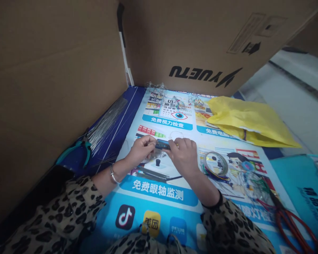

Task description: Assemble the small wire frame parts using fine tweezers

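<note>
My left hand (141,149) and my right hand (184,154) meet over a printed blue poster (159,197) that covers the table. Both have their fingers curled round a small dark tool (163,144), held level between them. Something thin and clear, perhaps wire or plastic, hangs under the left fingers; I cannot make it out. A silver bangle (113,174) sits on my left wrist. Both sleeves are leopard print.
Cardboard walls (55,70) enclose the left and back. A bundle of thin metal wires (106,123) and teal-handled pliers (76,150) lie at left. A yellow bag (250,121) lies at back right. A wire coil (216,163), coloured wires (251,181) and red-handled scissors (294,222) lie at right.
</note>
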Action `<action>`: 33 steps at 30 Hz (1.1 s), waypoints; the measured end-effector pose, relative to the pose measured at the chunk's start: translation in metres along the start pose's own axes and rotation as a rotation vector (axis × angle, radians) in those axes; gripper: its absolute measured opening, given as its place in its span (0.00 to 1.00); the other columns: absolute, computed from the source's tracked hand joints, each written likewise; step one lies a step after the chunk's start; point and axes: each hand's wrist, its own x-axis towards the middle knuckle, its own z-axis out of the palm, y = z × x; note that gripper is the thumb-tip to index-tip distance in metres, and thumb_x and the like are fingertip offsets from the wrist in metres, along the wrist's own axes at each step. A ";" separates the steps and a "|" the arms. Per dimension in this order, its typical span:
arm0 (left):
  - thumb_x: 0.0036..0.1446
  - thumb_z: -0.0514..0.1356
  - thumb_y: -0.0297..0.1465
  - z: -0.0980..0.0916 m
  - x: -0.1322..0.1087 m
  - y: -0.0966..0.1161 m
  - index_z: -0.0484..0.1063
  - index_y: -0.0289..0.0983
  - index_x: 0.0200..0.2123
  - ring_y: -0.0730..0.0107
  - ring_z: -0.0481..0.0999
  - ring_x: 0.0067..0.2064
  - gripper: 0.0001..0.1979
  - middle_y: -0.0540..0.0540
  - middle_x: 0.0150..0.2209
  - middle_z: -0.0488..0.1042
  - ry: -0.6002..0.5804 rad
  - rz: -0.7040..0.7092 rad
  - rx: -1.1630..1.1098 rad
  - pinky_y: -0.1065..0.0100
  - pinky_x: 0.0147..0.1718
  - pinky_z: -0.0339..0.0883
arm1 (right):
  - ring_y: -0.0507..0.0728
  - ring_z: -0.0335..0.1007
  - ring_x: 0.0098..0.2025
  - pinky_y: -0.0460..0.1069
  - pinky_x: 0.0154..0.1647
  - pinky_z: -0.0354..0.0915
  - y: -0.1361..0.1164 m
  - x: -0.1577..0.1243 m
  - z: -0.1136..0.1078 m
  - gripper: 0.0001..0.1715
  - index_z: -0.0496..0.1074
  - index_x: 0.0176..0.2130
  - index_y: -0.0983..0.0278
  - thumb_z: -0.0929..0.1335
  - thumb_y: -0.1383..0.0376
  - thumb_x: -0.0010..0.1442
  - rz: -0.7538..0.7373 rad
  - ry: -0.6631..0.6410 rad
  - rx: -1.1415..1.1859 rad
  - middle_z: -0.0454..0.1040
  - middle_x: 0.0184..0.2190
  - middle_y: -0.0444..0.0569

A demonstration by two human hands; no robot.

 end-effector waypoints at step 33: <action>0.51 0.57 0.34 0.001 0.001 0.001 0.64 0.34 0.29 0.83 0.60 0.14 0.08 0.54 0.18 0.67 -0.025 -0.027 0.017 0.79 0.13 0.52 | 0.57 0.54 0.34 0.51 0.34 0.45 0.004 -0.004 0.009 0.19 0.69 0.35 0.64 0.62 0.52 0.58 0.009 -0.011 0.045 0.67 0.28 0.50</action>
